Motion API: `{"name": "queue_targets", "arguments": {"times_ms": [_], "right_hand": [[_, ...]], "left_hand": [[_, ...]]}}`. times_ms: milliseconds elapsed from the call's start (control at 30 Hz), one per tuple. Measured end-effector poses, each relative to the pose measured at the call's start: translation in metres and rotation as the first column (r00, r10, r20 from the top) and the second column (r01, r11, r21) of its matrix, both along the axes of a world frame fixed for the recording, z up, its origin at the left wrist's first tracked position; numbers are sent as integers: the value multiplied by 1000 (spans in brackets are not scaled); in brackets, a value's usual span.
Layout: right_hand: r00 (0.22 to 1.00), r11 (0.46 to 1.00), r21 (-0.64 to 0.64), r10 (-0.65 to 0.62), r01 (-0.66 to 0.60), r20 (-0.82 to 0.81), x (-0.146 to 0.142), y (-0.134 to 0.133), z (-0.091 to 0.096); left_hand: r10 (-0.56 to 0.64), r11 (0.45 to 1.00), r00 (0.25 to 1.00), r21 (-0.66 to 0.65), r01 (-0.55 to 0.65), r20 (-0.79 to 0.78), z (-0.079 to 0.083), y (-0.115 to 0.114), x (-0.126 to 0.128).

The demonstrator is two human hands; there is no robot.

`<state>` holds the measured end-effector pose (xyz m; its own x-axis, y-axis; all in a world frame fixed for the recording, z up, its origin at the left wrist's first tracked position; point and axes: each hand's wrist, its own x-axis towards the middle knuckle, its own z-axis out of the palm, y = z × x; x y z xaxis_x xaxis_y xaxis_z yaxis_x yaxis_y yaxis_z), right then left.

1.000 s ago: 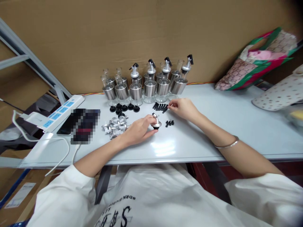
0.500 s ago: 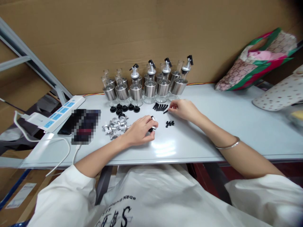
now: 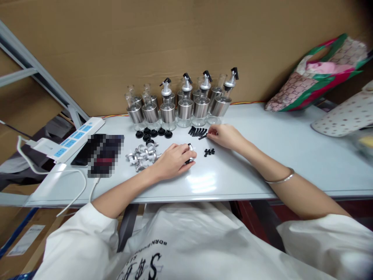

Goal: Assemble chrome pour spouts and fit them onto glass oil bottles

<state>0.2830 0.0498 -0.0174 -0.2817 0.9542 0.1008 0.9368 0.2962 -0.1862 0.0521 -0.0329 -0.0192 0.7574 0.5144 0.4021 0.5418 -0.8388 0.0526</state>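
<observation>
My left hand (image 3: 174, 160) is closed around a silver-and-black pourer spout (image 3: 190, 154), mostly covered by the fingers. To its right and farther back, my right hand (image 3: 226, 135) pinches a thin black lever (image 3: 202, 137) low over the table. A row of similar black levers (image 3: 197, 131) lies just behind those fingertips. Small black caps (image 3: 209, 152) sit in a cluster in front of the right hand. Left of my left hand is a heap of silver spouts (image 3: 143, 155), with black ribbed stoppers (image 3: 154, 133) behind it.
Glass-and-steel bottles (image 3: 185, 110) stand in rows at the back, several topped with lever spouts (image 3: 166, 88). On the left are a power strip (image 3: 78, 139), phones (image 3: 84, 152) and a white cable (image 3: 84, 181). A patterned bag (image 3: 309, 83) and a dotted white object (image 3: 340, 114) stand on the right.
My left hand has shifted slightly right and the spout has turned a little in its fingers. The lever in my right hand's fingertips has swung flatter, its tip pointing more to the left.
</observation>
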Motion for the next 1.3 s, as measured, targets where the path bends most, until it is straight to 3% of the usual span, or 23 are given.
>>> {"name": "queue_targets", "arguments": {"times_ms": [233,400,500,567,667,767,967,1200,1300], "right_hand": [[997,999,7,46,-46,-62,-1,0,-3],[993,997,25,70,-67,-100,-2,0,-2],[966,994,22,110,-108,-232,-6,-3,2],[910,985,-11,154,-171,-385,-10,-8,5],[761,952,-69,193,-297,-619,-18,-20,9],[626,905,-28,271,-424,-731,-24,-33,13],[557,896,70,331,-438,-762,-30,-44,17],[387,871,-76,137,-486,-912,-35,-46,19],[368,849,-124,87,-514,-926,-36,-48,23]], "left_hand": [[-10,998,1000,56,8,26,-2,1,-1],[25,1000,999,10,-25,37,-4,4,-3],[54,998,995,-36,-51,82,-6,5,-4],[75,995,989,-76,-65,125,-8,5,-4],[81,990,979,-131,-57,188,-11,5,-3],[81,978,970,-204,-34,227,-13,4,-3],[62,974,967,-226,-4,248,-15,4,-3],[-43,991,964,-109,74,264,-15,7,-3],[-50,992,959,-96,79,278,-14,7,-3]]}}
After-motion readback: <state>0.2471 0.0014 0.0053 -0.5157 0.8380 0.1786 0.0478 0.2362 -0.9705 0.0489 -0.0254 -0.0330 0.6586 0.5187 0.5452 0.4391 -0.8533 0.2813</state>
